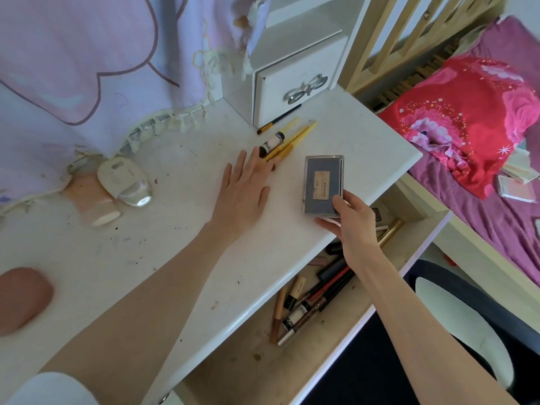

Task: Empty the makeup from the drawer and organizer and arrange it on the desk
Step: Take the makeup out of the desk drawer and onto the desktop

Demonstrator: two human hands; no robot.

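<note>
My right hand [349,222] grips the near end of a flat grey makeup palette [321,182] with a small label, held just above the white desk [175,244] near its front edge. My left hand [244,188] lies flat on the desk with straight fingers, fingertips touching a small black-and-white tube [271,143] and yellow-handled brushes [295,140]. A thin black brush [279,119] lies beside them. Below the desk edge the open drawer [365,323] holds several pencils, tubes and lipsticks [309,305].
A small white organizer drawer [287,92] with a bow handle stands at the back of the desk. A white device [125,182] and pink bottle [93,206] lie at left, a pink pad [20,299] at far left. A bed with red bedding [467,127] is at right.
</note>
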